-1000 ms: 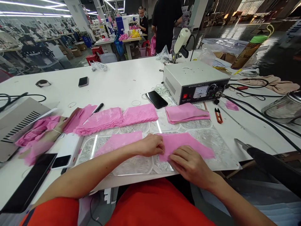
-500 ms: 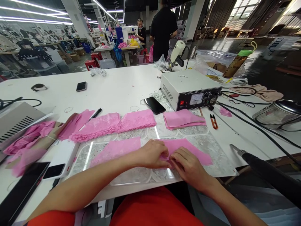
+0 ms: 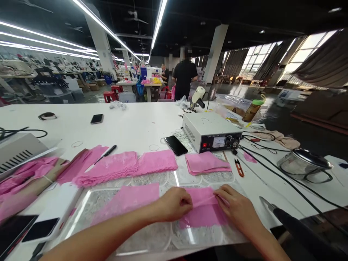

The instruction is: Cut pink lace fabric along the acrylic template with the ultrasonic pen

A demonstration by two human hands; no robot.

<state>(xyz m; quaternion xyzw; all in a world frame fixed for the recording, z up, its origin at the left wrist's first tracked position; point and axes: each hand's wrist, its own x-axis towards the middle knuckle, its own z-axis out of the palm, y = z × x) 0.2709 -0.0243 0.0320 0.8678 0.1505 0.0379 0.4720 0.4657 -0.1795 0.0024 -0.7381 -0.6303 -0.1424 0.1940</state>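
My left hand (image 3: 176, 203) is closed, pinching the left side of a pink fabric piece (image 3: 202, 216) that lies on the clear patterned mat (image 3: 152, 237). At the piece's upper right edge, the fingers of my right hand (image 3: 231, 203) grip the fabric. A folded-looking band runs across it between both hands. Another pink piece (image 3: 140, 195) lies flat at the left, partly under my left forearm. Beyond the hands are a layered pink stack (image 3: 108, 168), a second stack (image 3: 157, 163) and a folded pink piece (image 3: 208, 163).
A grey control box (image 3: 212, 132) with cables stands behind the mat, beside a black phone (image 3: 176, 145). Orange snips (image 3: 239, 168) and a black-handled tool (image 3: 293, 224) are at the right. A pen (image 3: 106, 153) and a white box (image 3: 58, 210) lie left.
The view has tilted up. My right hand has moved right, away from my left. The fabric between them is now spread out, with part of it extending toward the near edge.
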